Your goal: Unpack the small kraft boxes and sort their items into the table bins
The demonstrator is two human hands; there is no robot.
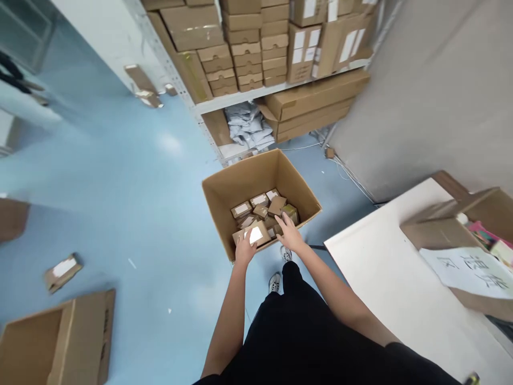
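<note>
A large open cardboard box [224, 188] stands on the blue floor in front of me, holding several small brown parcels [260, 206] with white labels. My left hand [244, 247] reaches over the box's near edge and grips a small labelled parcel [253, 234]. My right hand [289, 232] is inside the box at its near right, fingers spread and resting on the parcels there.
Metal shelving [240, 99] stacked with cartons stands behind the box. A white table [385, 278] with an open carton [449, 227] and a written sheet is at my right. Another open box [60, 342] and a loose parcel [62, 270] lie on the floor to the left.
</note>
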